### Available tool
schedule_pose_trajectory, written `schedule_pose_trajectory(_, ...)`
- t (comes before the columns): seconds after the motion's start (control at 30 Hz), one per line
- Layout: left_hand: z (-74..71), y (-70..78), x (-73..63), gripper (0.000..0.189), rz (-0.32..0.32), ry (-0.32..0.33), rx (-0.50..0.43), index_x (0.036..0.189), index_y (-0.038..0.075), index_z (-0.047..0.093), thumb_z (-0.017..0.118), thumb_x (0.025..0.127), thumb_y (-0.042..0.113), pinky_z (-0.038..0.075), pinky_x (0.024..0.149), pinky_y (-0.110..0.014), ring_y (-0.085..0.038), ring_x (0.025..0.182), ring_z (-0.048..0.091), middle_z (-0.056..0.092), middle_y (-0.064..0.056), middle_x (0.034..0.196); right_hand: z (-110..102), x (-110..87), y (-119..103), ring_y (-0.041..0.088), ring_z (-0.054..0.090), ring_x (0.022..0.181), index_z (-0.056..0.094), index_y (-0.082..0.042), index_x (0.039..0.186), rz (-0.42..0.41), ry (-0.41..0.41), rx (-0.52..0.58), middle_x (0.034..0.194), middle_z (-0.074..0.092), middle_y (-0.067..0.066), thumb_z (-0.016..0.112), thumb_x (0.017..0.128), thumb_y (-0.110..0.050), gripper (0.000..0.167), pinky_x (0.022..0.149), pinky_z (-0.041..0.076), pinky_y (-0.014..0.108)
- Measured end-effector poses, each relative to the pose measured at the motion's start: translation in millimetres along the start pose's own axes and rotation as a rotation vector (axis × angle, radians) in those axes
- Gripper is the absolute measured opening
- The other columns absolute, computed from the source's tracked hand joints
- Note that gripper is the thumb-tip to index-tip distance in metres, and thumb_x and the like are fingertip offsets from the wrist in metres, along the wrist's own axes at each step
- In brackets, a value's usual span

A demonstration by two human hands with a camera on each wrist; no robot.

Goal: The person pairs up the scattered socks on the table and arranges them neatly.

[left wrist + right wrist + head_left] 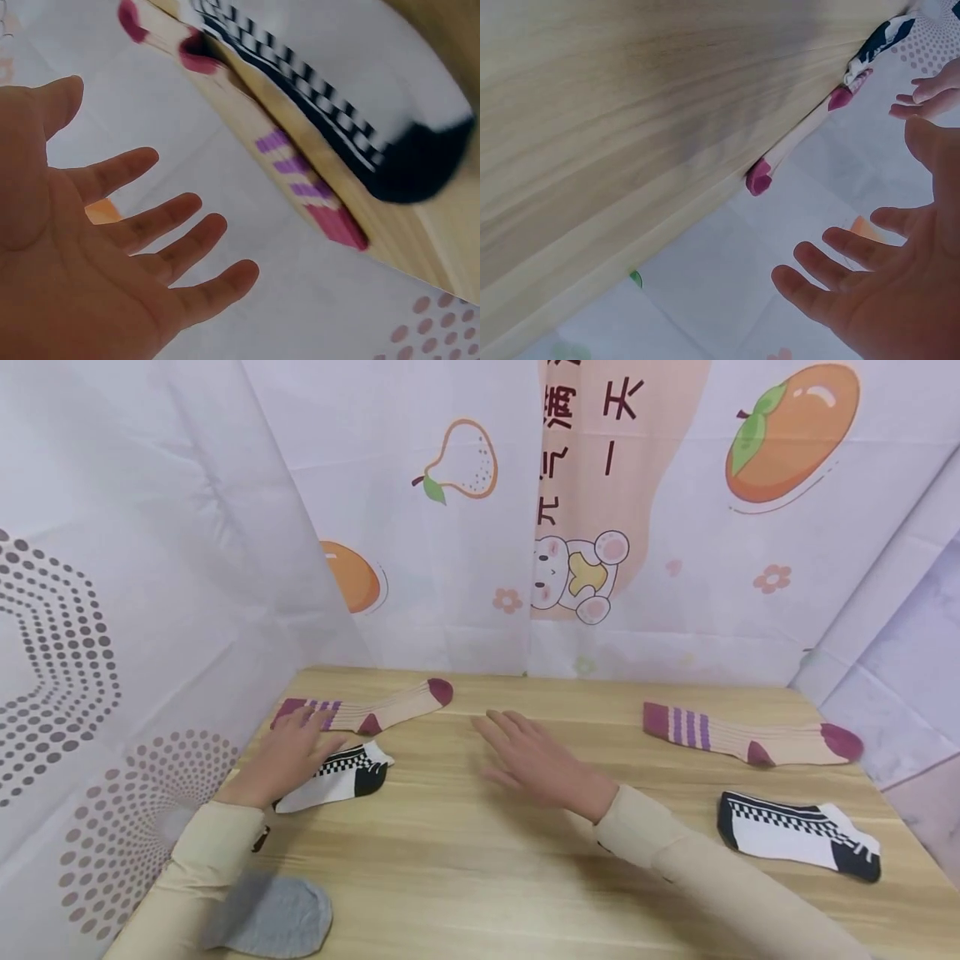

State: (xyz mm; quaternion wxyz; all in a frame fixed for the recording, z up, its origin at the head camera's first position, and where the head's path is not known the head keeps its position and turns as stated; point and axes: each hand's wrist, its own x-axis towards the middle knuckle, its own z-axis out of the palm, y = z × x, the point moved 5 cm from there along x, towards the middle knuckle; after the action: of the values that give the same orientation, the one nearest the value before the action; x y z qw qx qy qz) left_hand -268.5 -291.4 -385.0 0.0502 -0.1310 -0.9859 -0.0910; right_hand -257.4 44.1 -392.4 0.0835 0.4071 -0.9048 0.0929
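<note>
My left hand (288, 758) hovers over two socks at the table's left side, fingers spread and holding nothing. One is a cream sock (405, 700) with maroon toe, heel and cuff and purple stripes. In front of it lies a white and black checkered sock (318, 792), partly hidden by the hand. My right hand (546, 767) is held above the middle of the table, its palm bare in the right wrist view. A matching cream sock (723, 739) lies flat at the right, with another checkered sock (787, 837) nearer me.
A grey cloth piece (292, 917), perhaps a sock, lies at the near left, partly covered by my left sleeve. The wooden table (450, 877) meets a printed white curtain (450, 568) at the back. Another dotted curtain (172, 693) hangs along the left.
</note>
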Motion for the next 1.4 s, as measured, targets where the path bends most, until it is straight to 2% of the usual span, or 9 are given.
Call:
schedule_pose_trajectory(0.23, 5.8, -25.4, 1.7, 0.062, -0.044, -0.064, -0.004, 0.139, -0.01, 0.045, 0.051, 0.103, 0.041, 0.033, 0.1, -0.072, -0.059, 0.126, 0.039, 0.041, -0.04, 0.138, 15.8, 21.0, 1.8, 0.037, 0.039, 0.137, 0.03, -0.008, 0.155, 0.019, -0.052, 0.016, 0.152, 0.04, 0.018, 0.058, 0.1, -0.04, 0.069, 0.11, 0.037, 0.053)
schedule_pose_trajectory(0.53, 4.7, -44.3, 11.6, 0.059, -0.039, -0.061, -0.083, 0.137, -0.015, 0.044, 0.054, 0.103, 0.032, 0.032, 0.101, -0.072, -0.064, 0.123, 0.036, 0.038, -0.045, 0.137, 21.6, 44.4, 6.7, 0.037, 0.04, 0.136, 0.031, -0.009, 0.155, 0.023, -0.038, -0.006, 0.151, 0.04, 0.02, 0.059, 0.1, -0.038, 0.069, 0.11, 0.036, 0.053)
schedule_pose_trajectory(0.6, 5.1, -49.8, 15.1, 0.058, -0.045, -0.065, -0.107, 0.137, -0.016, 0.042, 0.054, 0.103, 0.029, 0.03, 0.101, -0.073, -0.065, 0.123, 0.034, 0.036, -0.047, 0.137, 23.1, 49.7, 7.0, 0.036, 0.041, 0.136, 0.03, -0.01, 0.155, 0.02, -0.041, 0.0, 0.15, 0.041, 0.019, 0.058, 0.1, -0.039, 0.068, 0.11, 0.036, 0.053)
schedule_pose_trajectory(0.77, 8.5, -63.7, 24.7, 0.056, -0.084, -0.092, -0.099, 0.139, -0.015, 0.041, 0.048, 0.105, 0.029, 0.028, 0.103, -0.073, -0.065, 0.124, 0.033, 0.034, -0.045, 0.139, 29.1, 62.4, 9.4, 0.037, 0.043, 0.134, 0.029, -0.013, 0.156, 0.032, -0.072, 0.032, 0.148, 0.043, 0.019, 0.056, 0.101, -0.038, 0.066, 0.11, 0.037, 0.053)
schedule_pose_trajectory(1.03, 14.7, -74.3, 32.6, 0.054, -0.091, -0.103, -0.082, 0.141, -0.012, 0.041, 0.048, 0.105, 0.027, 0.029, 0.104, -0.071, -0.062, 0.124, 0.036, 0.037, -0.044, 0.138, 42.3, 84.4, 17.5, 0.037, 0.042, 0.136, 0.029, -0.012, 0.156, 0.088, -0.119, 0.087, 0.15, 0.041, 0.02, 0.055, 0.102, -0.038, 0.065, 0.111, 0.036, 0.054)
schedule_pose_trajectory(1.2, 23.4, -85.8, 38.0, 0.057, -0.129, -0.134, -0.087, 0.145, -0.009, 0.036, 0.05, 0.104, 0.028, 0.03, 0.103, -0.071, -0.061, 0.126, 0.036, 0.035, -0.043, 0.14, 45.7, 99.8, 20.4, 0.041, 0.043, 0.135, 0.031, -0.011, 0.155, 0.101, -0.132, 0.101, 0.152, 0.04, 0.021, 0.054, 0.102, -0.039, 0.064, 0.111, 0.036, 0.054)
schedule_pose_trajectory(1.4, 27.9, -92.9, 42.7, 0.059, -0.172, -0.152, -0.097, 0.144, -0.009, 0.036, 0.052, 0.103, 0.029, 0.03, 0.103, -0.071, -0.06, 0.126, 0.035, 0.033, -0.043, 0.14, 48.1, 115.9, 20.6, 0.044, 0.045, 0.132, 0.033, -0.009, 0.154, 0.094, -0.134, 0.094, 0.152, 0.039, 0.023, 0.053, 0.103, -0.037, 0.062, 0.109, 0.037, 0.056)
